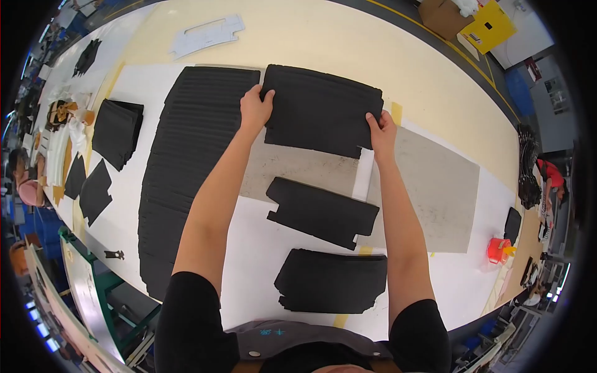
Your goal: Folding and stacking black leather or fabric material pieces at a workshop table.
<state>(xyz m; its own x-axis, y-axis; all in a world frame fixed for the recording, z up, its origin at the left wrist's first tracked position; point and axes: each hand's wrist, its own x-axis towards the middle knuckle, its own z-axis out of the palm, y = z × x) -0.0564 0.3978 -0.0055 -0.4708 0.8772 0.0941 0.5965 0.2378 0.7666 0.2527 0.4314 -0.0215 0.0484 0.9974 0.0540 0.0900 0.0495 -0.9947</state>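
Between my two hands is a wide black fabric panel (322, 109), pinched by its left and right edges. My left hand (256, 108) grips its left side, thumb on top. At the right edge, my right hand (383, 133) holds on near the lower corner, above a small notch. Just left of the panel lies a long row of overlapping black pieces (186, 154). Nearer my body are a notched black piece (324, 212) and a black panel with stepped lower corners (332, 281), both flat on the table. Whether the held panel touches the table, I cannot tell.
Grey boards (429, 186) lie on the white table (252, 261). A white paper template (210, 36) is at the far side. Black stacks (116, 130) sit left, near a small dark tool (114, 254). A red container (498, 250) stands right. Other people are at both sides.
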